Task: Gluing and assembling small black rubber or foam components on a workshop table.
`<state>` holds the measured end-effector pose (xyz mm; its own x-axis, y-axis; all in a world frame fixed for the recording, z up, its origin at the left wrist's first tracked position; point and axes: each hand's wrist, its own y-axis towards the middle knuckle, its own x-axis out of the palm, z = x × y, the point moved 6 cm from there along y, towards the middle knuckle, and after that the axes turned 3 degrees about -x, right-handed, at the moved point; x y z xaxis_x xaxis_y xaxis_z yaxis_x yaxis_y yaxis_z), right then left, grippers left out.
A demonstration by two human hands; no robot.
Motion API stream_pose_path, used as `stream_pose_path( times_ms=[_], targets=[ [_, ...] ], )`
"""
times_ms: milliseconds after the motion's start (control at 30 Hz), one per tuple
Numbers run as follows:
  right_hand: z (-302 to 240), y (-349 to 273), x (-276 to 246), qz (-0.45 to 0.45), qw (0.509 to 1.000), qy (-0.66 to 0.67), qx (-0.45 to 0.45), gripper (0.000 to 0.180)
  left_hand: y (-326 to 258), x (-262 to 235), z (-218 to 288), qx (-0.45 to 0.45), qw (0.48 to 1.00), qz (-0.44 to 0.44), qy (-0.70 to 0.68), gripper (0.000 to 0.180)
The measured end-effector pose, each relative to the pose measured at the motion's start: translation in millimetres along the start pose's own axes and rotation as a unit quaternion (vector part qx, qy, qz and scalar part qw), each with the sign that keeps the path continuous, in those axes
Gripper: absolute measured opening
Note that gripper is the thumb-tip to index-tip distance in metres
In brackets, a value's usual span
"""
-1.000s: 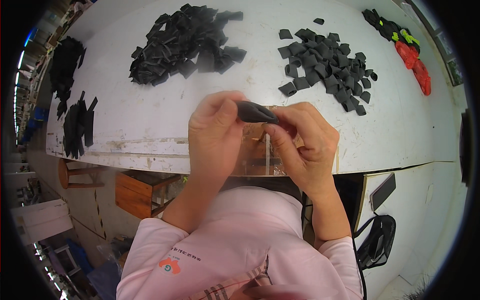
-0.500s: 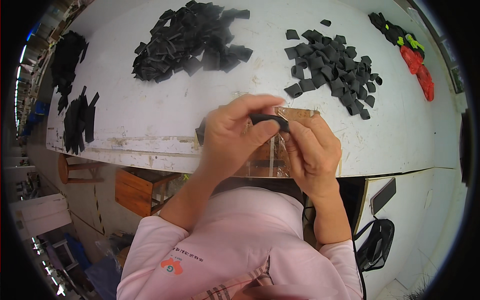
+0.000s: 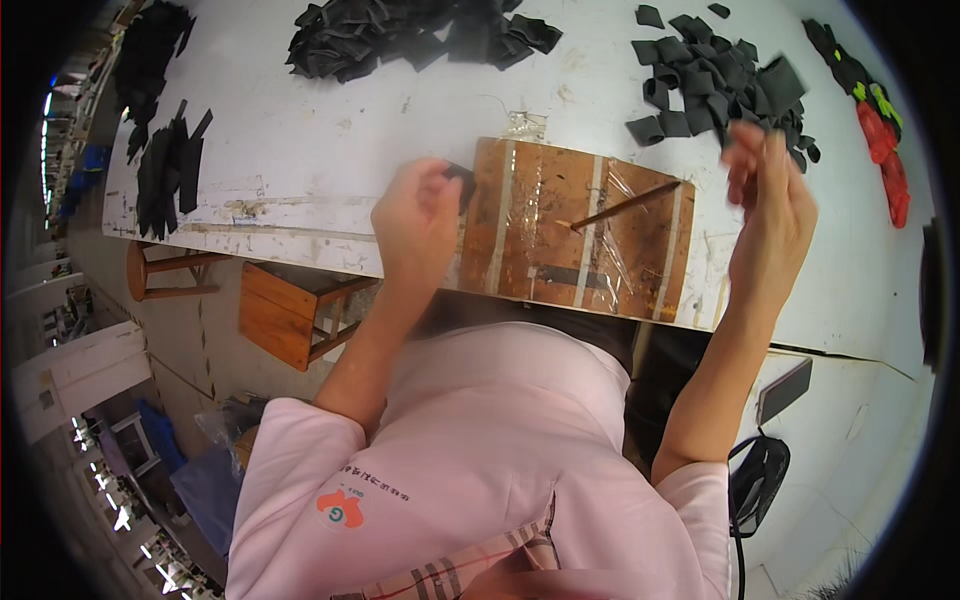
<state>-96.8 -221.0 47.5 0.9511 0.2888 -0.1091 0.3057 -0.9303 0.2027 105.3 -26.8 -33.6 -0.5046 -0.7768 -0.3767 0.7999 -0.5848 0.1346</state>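
Table [image 3: 330,150], upper frame: fabric heap [image 3: 375,40], top centre-left | second heap [image 3: 700,85], upper right | strips [image 3: 168,180], left | board [image 3: 540,185], centre, stick [image 3: 632,204] on it | stool [image 3: 278,312], below table edge, left

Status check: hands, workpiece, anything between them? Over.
Left hand holding black piece. Right hand blurred near right-hand black pile, grip unclear. Thin stick lying on brown board between hands.

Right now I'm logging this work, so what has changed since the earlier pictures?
The hands have parted: the left hand moved left, a dark piece at its fingers; the right hand moved right to the smaller pile, a dark square beyond its fingers. Their shared grip on one folded piece is gone. The brown board and thin stick now show. The larger pile and black strips look unchanged, though the view shifted.
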Motion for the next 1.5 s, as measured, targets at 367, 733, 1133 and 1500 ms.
stream_pose_path(
  times_ms=[367, 733, 1133, 1500],
  targets=[
    [57, -114, 67, -0.269, 0.938, 0.043, 0.211, 0.022, -8, 25, -43, 0.092, 0.954, -0.058, 0.281, 0.019],
    [79, -117, 93, -0.209, 0.884, 0.213, 0.361, 0.019, -60, 24, 35, 0.361, 0.918, -0.106, 0.123, 0.010],
    [61, -116, 82, -0.233, 0.813, 0.407, 0.345, 0.022, -50, 42, 27, -0.311, 0.792, -0.333, -0.407, 0.014],
    [31, -99, 56, -0.167, 0.973, -0.157, 0.007, 0.018, -44, 29, 34, -0.102, 0.968, -0.195, -0.116, 0.007]
  ],
)
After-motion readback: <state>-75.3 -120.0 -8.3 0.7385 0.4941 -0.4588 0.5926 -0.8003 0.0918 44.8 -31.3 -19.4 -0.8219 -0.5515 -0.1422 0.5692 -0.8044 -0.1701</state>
